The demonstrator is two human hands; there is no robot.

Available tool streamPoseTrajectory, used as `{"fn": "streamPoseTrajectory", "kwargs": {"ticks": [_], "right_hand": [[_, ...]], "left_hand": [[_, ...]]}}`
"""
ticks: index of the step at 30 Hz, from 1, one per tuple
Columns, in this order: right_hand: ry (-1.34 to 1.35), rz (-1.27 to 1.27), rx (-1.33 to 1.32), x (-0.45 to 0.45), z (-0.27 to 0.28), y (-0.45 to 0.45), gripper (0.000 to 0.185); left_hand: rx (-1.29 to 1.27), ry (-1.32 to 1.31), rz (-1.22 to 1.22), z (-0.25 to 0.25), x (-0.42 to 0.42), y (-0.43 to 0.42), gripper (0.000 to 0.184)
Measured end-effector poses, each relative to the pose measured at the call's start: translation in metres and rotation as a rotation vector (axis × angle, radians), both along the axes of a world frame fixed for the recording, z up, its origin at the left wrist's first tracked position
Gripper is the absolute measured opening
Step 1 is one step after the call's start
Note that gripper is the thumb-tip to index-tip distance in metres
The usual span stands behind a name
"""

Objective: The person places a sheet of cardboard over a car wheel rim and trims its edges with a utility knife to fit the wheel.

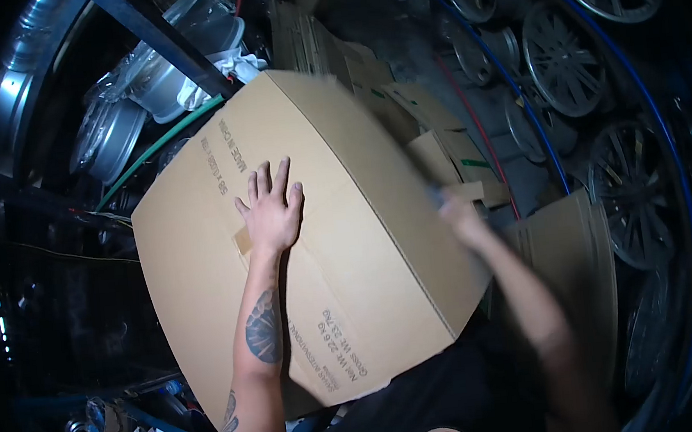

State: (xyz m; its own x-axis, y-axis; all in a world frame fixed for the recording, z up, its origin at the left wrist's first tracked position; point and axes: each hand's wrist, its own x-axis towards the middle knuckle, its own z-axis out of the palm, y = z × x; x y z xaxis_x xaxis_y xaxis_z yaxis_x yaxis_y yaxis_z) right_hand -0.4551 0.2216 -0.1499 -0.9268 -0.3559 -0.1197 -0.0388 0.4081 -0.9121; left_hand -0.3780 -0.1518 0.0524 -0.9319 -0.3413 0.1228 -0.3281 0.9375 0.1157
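Observation:
A large brown cardboard box [190,271] fills the middle of the view, its printed face turned toward me and tilted. My left hand [272,216] lies flat on that face with its fingers spread, beside a small torn-looking patch of cardboard or tape. At the box's right side is my right hand [463,218], blurred by motion, with its fingers curled. A small dark bluish object shows at its fingertips, too smeared to name. Whether the right hand touches the box cannot be told.
Metal wheel rims [564,59] line the right side, and more wrapped rims [112,133] sit at upper left behind a dark metal frame [154,39]. Flattened cardboard [569,270] stands at right. A blue hose [542,129] and a red hose [482,130] run along the floor.

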Motion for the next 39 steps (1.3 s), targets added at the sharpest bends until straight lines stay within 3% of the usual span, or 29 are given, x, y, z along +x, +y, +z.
{"fn": "streamPoseTrajectory", "kwargs": {"ticks": [1, 2, 3, 4, 5, 7, 8, 11, 15, 17, 19, 21, 25, 27, 29, 31, 33, 35, 37, 39], "right_hand": [[-0.040, 0.107, -0.063, 0.022, -0.056, -0.028, 0.050], [-0.353, 0.043, -0.263, 0.047, -0.107, -0.067, 0.050], [-0.286, 0.257, 0.024, 0.070, -0.099, -0.097, 0.049], [-0.295, 0.025, -0.349, 0.101, -0.097, -0.121, 0.048], [-0.362, -0.009, -0.430, 0.100, -0.083, -0.123, 0.048], [-0.187, -0.049, -0.179, 0.087, -0.086, -0.104, 0.047], [-0.164, -0.089, -0.195, 0.077, -0.084, -0.088, 0.049], [-0.044, -0.195, -0.134, 0.029, -0.025, -0.029, 0.049], [0.202, -0.162, 0.198, -0.035, 0.109, 0.024, 0.046], [0.223, -0.160, 0.296, -0.068, 0.142, 0.054, 0.046], [0.324, -0.086, 0.218, -0.103, 0.157, 0.086, 0.046], [0.261, -0.037, 0.215, -0.106, 0.172, 0.095, 0.046], [0.353, 0.031, 0.117, -0.113, 0.100, 0.098, 0.046], [0.273, -0.024, 0.241, -0.094, 0.068, 0.074, 0.046], [0.430, 0.049, 0.416, -0.072, 0.044, 0.042, 0.045], [0.576, 0.027, 0.294, -0.083, 0.038, 0.001, 0.045], [0.690, -0.024, -0.058, -0.113, 0.062, -0.062, 0.045], [0.314, 0.104, -0.227, -0.147, 0.105, -0.125, 0.048], [-0.252, 0.125, -0.446, -0.179, 0.173, -0.178, 0.054], [-0.132, 0.238, -0.396, -0.222, 0.195, -0.230, 0.058]], "left_hand": [[-0.002, -0.002, -0.013, 0.000, -0.002, -0.001, 0.061], [-0.004, -0.004, -0.018, -0.001, 0.000, -0.002, 0.061], [-0.006, -0.007, -0.012, -0.001, 0.003, -0.004, 0.061], [-0.011, -0.025, -0.009, 0.001, 0.003, -0.005, 0.061], [-0.019, -0.029, -0.015, 0.001, 0.002, -0.008, 0.061], [0.023, -0.035, -0.007, 0.004, 0.002, -0.008, 0.062], [0.034, -0.041, -0.008, 0.005, 0.002, -0.007, 0.063], [0.042, -0.035, -0.010, 0.010, 0.000, -0.003, 0.064], [0.068, -0.062, -0.044, 0.024, -0.020, 0.026, 0.064], [0.097, -0.060, -0.042, 0.028, -0.032, 0.044, 0.064], [0.043, -0.041, -0.089, 0.026, -0.048, 0.068, 0.065], [0.051, -0.086, -0.142, 0.042, -0.054, 0.067, 0.065], [0.018, 0.028, 0.061, 0.026, -0.077, 0.042, 0.067], [0.022, -0.033, 0.091, 0.030, -0.075, 0.043, 0.070], [0.001, -0.095, 0.087, 0.034, -0.071, 0.042, 0.070], [0.002, -0.086, 0.089, 0.033, -0.074, 0.044, 0.070], [0.032, -0.077, 0.085, 0.035, -0.076, 0.045, 0.071], [0.031, -0.097, 0.082, 0.037, -0.074, 0.045, 0.072], [0.048, -0.081, 0.081, 0.037, -0.075, 0.048, 0.072], [0.038, -0.080, 0.083, 0.034, -0.077, 0.047, 0.070]]}}
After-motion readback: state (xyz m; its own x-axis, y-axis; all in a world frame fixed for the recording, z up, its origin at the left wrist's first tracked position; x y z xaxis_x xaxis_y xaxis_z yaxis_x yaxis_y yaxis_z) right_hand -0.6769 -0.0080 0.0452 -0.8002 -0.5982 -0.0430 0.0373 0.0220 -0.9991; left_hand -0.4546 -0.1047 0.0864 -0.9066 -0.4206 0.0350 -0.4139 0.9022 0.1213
